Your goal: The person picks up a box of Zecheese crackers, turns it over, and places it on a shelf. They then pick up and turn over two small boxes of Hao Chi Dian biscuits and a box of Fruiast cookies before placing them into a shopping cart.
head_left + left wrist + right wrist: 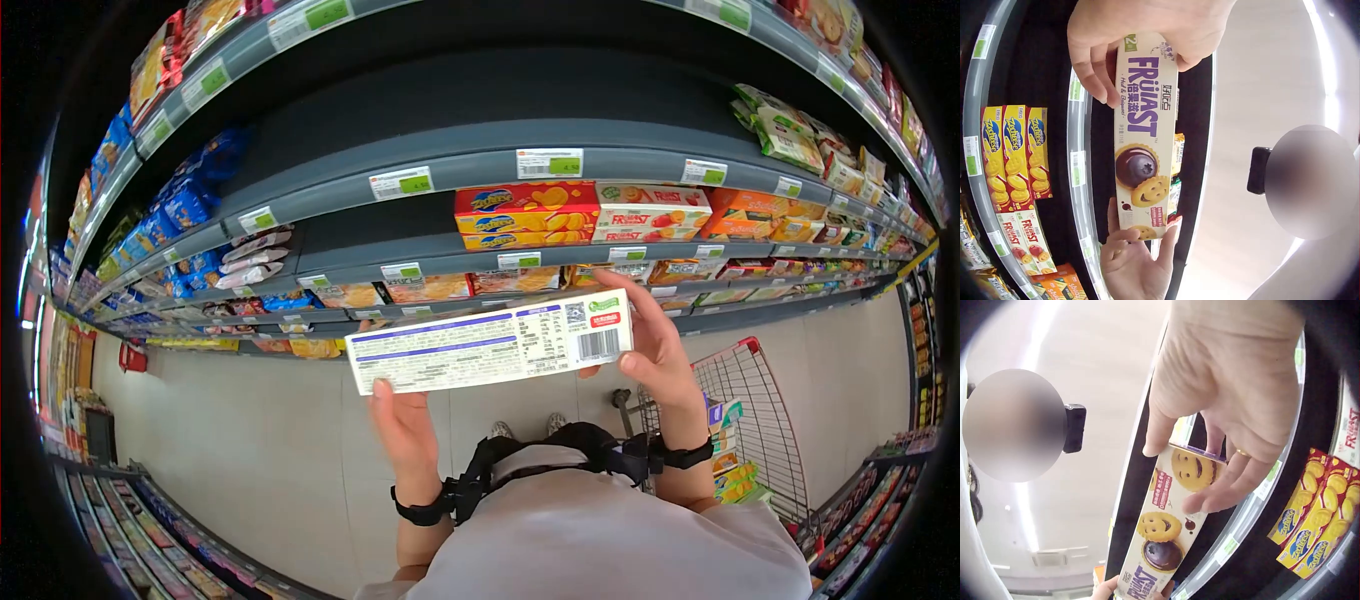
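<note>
A long, narrow biscuit box (480, 342) is held up level in front of the chest. Its text panel and barcode face the person in the head view. In the left wrist view the front of this biscuit box (1142, 137) shows a blueberry and smiling biscuits. My left hand (408, 425) grips one end, thumb on the lower edge. At the barcode end, my right hand (662, 350) holds the box between thumb and fingers. A ring shows on the right hand (1229, 387) in the right wrist view.
Ahead run shelves (350, 215) with price labels. Red-and-yellow biscuit boxes (525, 212) stand beside white biscuit boxes (650, 208). A shopping cart (755, 420) with packages inside stands at the right. Lower racks (150, 530) lie behind at the left, and a red basket (132, 357) sits on the floor.
</note>
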Demonstrator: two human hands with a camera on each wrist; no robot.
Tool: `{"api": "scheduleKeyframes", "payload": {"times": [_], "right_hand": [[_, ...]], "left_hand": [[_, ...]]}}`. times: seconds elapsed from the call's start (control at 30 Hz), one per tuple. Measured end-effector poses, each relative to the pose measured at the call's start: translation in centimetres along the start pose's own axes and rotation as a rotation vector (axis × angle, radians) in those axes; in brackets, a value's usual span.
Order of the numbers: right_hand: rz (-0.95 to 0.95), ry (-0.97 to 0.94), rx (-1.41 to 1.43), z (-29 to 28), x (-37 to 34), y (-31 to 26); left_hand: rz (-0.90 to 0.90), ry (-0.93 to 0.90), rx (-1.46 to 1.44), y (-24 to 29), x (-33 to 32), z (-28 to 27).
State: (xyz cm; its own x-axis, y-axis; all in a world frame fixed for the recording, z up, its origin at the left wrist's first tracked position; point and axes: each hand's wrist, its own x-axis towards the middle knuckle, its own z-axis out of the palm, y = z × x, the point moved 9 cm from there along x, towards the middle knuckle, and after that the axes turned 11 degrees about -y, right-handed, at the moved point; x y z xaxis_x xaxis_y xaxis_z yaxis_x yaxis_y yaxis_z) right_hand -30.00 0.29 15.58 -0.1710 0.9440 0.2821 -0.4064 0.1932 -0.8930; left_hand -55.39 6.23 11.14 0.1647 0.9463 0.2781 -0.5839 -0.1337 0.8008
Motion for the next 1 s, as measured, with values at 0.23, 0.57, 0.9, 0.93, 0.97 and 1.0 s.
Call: {"api": "scheduleKeyframes", "payload": {"times": [0.23, 0.57, 0.9, 0.93, 0.97, 1.0], "right_hand": [[0.076, 0.012, -0.084, -2.4, -1.8, 2.1], [0.106, 0.068, -0.138, -3.3, -2.5, 2.9], [0.0, 0.209, -0.233, -3.4, -3.5, 0.2], [0.007, 0.174, -0.266, -3.7, -3.8, 0.2], [-0.021, 0.154, -0.246, -3.8, -4.0, 0.2], [-0.007, 0.165, -0.241, -3.9, -4.0, 0.5]], "left_hand": [[-0.072, -0.085, -0.005, -1.0, -0.9, -0.5], [-0.251, -0.087, 0.022, -3.0, -1.7, -1.7], [-0.043, -0.001, 0.141, 0.1, -1.1, -1.0], [-0.051, 0.002, 0.142, 0.2, -1.1, -0.9], [-0.027, -0.04, 0.097, 0.6, -0.9, -0.4], [-0.009, -0.08, 0.051, 0.9, -0.9, 0.1]]}}
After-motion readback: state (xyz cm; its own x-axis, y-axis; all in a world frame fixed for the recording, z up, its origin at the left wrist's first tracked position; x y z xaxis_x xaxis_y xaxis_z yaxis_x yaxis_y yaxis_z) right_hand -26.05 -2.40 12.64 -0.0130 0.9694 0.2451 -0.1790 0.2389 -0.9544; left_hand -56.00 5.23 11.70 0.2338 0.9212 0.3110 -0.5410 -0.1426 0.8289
